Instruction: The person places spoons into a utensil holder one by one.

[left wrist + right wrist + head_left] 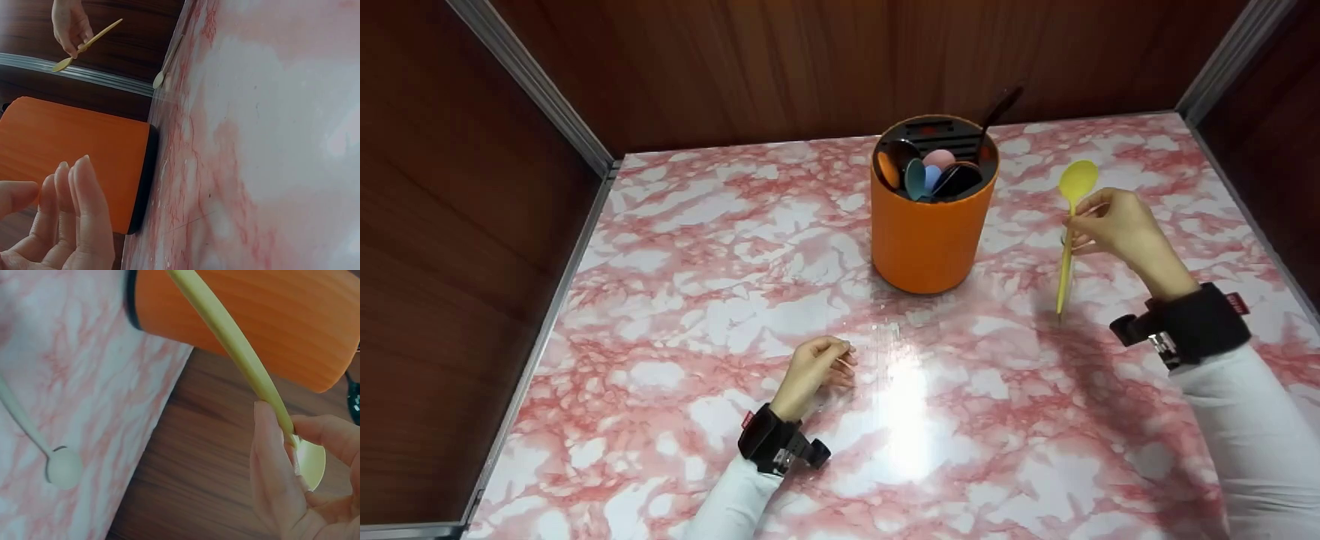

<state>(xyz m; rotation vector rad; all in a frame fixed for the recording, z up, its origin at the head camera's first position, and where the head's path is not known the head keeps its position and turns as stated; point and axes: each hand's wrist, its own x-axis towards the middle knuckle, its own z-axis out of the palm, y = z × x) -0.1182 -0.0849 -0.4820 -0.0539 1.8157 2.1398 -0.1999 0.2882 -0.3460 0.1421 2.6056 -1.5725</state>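
My right hand (1117, 225) pinches a yellow spoon (1078, 180) near the neck, just below its bowl. In the head view the bowl points to the back and the handle hangs toward the front, clear above the tabletop. A second, pale spoon (63, 467) lies on the table below; in the head view my right hand mostly covers it. My left hand (814, 364) hovers over the table in front of the orange utensil holder (926, 244), fingers loosely bent and holding nothing. Several utensils, among them a teal spoon (915, 178), stand in the holder.
A black handle (1001, 106) sticks up from the holder's back right. Brown wood-grain panels (810, 67) with metal edging close in the pink-and-white marbled table (697, 315) at the back and both sides.
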